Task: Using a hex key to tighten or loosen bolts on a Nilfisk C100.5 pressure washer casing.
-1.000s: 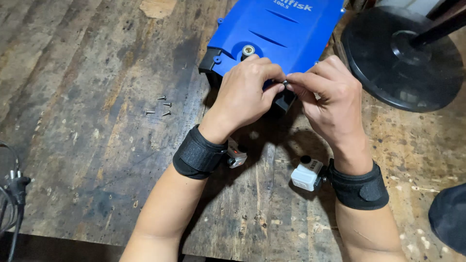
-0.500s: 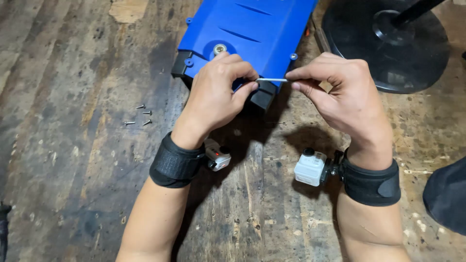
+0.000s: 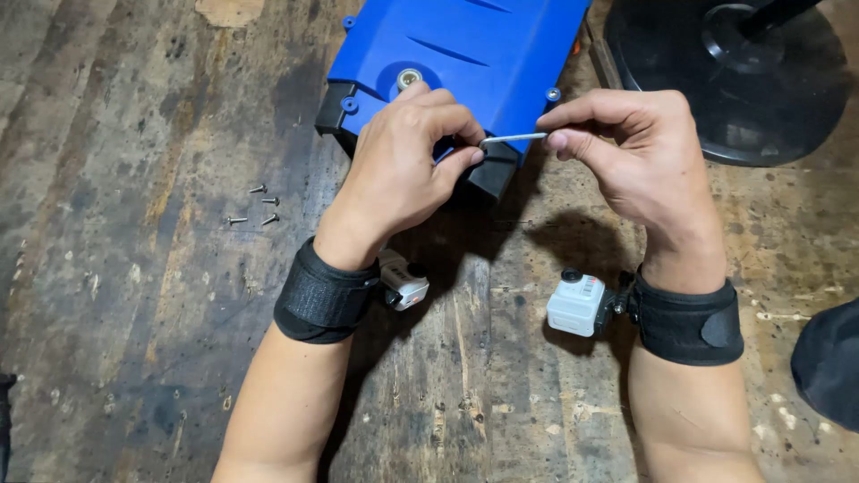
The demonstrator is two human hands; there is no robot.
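A workshop, by the look of it. The worn, stained wooden surface (image 3: pixel 134 340) carries loose screws (image 3: pixel 253 204) and a blue plastic machine housing (image 3: pixel 465 54), beside a black round stand base (image 3: pixel 743 80).

thin metal pin (image 3: pixel 512 139) | silvery, straight | level | pinched at both ends, over blue housing's (image 3: pixel 465 54) near edge

One head-worn camera looks steeply down, close over the wooden worktable (image 3: pixel 134 340); forearms enter from the frame's bottom edge, and a blue housing (image 3: pixel 465 54) fills the upper centre.
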